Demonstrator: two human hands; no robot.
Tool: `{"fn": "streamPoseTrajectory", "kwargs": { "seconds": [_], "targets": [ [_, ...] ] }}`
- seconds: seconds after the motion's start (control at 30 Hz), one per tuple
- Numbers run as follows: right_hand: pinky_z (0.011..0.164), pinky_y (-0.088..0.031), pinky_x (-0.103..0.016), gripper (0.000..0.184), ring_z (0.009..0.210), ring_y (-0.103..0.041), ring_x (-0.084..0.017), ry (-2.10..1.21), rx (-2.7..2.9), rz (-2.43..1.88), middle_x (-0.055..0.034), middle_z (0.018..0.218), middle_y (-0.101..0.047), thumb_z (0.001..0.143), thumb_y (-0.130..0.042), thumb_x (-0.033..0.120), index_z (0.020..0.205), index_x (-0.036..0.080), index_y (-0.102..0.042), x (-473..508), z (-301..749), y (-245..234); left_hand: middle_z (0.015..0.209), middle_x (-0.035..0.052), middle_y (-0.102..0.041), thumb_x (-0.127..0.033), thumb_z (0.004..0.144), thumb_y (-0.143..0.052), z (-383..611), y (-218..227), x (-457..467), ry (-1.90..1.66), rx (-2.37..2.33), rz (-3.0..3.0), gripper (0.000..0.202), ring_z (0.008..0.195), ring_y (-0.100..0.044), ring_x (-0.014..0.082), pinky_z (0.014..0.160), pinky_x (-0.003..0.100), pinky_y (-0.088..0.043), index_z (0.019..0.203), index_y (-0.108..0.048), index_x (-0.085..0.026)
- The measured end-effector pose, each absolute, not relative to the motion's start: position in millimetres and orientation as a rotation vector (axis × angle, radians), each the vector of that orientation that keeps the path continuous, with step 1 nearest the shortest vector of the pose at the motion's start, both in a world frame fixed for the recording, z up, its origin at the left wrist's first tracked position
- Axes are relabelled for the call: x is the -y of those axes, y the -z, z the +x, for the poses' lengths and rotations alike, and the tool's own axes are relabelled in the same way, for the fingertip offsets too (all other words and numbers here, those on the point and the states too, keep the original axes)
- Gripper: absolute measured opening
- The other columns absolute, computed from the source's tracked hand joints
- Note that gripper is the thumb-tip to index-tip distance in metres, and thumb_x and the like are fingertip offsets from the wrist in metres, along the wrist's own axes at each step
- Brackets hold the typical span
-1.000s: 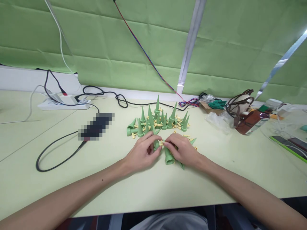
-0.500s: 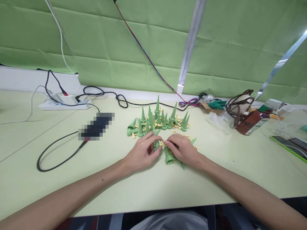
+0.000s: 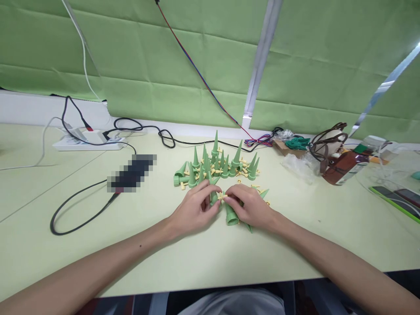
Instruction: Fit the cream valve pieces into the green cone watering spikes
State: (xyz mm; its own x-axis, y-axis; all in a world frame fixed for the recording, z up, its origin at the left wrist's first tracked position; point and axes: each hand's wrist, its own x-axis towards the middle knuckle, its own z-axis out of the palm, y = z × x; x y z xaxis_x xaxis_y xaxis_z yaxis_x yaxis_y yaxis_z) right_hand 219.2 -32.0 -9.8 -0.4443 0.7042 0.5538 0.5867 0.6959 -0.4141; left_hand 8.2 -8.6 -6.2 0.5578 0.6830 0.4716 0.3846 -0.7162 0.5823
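Note:
My left hand (image 3: 197, 205) is closed, its thumb and fingers curled about a green watering spike (image 3: 214, 197). A small yellow valve (image 3: 222, 197) shows between the fingertips of both hands. My right hand (image 3: 251, 203) pinches it from the right with thumb and forefinger. Under the right hand lies a loose green spike (image 3: 232, 217), its round open end towards me. Another green tip (image 3: 265, 193) and some yellow pieces (image 3: 256, 187) stick out beyond the right hand. Behind the hands, a cluster of green spikes (image 3: 235, 162) stands upright among yellow valves (image 3: 216, 169).
To the left, a blurred dark device (image 3: 133, 174) lies on a cable, with a white power strip (image 3: 88, 142) behind. A clear plastic bag (image 3: 298, 167), a brown bottle (image 3: 344, 167) and a green-edged phone (image 3: 395, 202) lie to the right on the table (image 3: 197, 258).
My right thumb and fingers have shifted slightly at the yellow valve, and more of it shows now. My left hand stays almost still.

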Motion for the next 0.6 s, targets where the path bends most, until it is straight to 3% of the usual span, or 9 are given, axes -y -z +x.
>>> {"fn": "streamPoseTrajectory", "kwargs": {
  "seconds": [0.4, 0.6],
  "targets": [
    [0.064, -0.032, -0.027, 0.036, 0.058, -0.038, -0.014, -0.182, 2.227, -1.031, 0.0031, 0.06, -0.042, 0.104, -0.043, 0.026, 0.068, 0.021, -0.041, 29.1, 217.7, 10.0, 0.081, -0.0008, -0.047, -0.019, 0.09, -0.058, 9.7, 4.6, 9.5, -0.973, -0.824, 2.414, 0.02, 0.059, -0.049, 0.0089, 0.054, 0.022, -0.043, 0.109, -0.064, -0.017],
    [0.064, -0.035, -0.026, 0.033, 0.062, -0.046, -0.013, -0.252, 2.174, -1.03, 0.0015, 0.064, -0.052, 0.104, -0.045, 0.027, 0.072, 0.02, -0.048, 29.5, 217.0, 9.8, 0.081, -0.0007, -0.047, -0.021, 0.091, -0.057, 8.7, 3.9, 9.4, -0.964, -0.856, 2.391, 0.019, 0.059, -0.051, 0.0092, 0.053, 0.023, -0.044, 0.109, -0.064, -0.017]
  ]
}}
